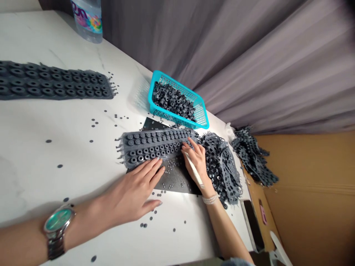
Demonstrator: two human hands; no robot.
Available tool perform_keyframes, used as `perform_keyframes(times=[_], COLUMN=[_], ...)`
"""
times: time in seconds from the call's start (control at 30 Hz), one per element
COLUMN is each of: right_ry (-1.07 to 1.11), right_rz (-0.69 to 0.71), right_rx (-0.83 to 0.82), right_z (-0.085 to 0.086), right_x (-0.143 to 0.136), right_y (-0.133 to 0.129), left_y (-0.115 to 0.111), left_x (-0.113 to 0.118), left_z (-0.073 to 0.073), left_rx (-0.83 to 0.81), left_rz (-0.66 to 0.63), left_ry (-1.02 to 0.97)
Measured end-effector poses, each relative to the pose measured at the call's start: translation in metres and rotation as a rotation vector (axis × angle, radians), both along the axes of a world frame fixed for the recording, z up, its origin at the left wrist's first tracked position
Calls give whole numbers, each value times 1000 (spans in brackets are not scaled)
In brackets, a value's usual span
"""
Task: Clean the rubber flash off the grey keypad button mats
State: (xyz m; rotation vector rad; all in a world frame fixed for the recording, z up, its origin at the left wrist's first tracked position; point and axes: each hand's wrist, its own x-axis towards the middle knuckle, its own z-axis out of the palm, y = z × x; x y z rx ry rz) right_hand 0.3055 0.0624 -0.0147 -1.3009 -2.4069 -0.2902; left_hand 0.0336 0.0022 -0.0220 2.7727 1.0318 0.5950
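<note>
While two hands [133, 192] press — one rubber sheet [155, 146].

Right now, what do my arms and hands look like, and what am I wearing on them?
Both forearms are bare, no sleeves showing. The left hand has a silver metal-link wristwatch with a round turquoise dial at the wrist. The right hand has a pale beaded bracelet around the wrist. No gloves; fingernails look short and plain.

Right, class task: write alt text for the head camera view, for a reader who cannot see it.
Two bare hands work a grey rubber sheet of moulded rings on a white table: left hand flat beside it, right hand holding a thin white tool. A turquoise basket holds loose rings.
</note>
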Motion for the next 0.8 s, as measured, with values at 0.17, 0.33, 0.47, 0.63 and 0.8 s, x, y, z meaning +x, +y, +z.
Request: perform_keyframes(times=[0.17,0.33,0.47,0.63,0.8], right_ry=[-23,71,128,173,232], right_rz=[-145,-353,-377,-371,-344], right_rx=[68,162,164,158,163], right_z=[5,18,22,24,29], right_x=[14,24,22,19,16], right_y=[14,20,11,1,-5], left_y=[0,-1,4,20,24], left_x=[-1,1,-2,-8,-10], left_z=[-2,-3,5,24,31], left_rx=[2,43,171,308,354], left_rz=[-8,-6,6,209,325], left_ry=[9,-15,17,215,347])
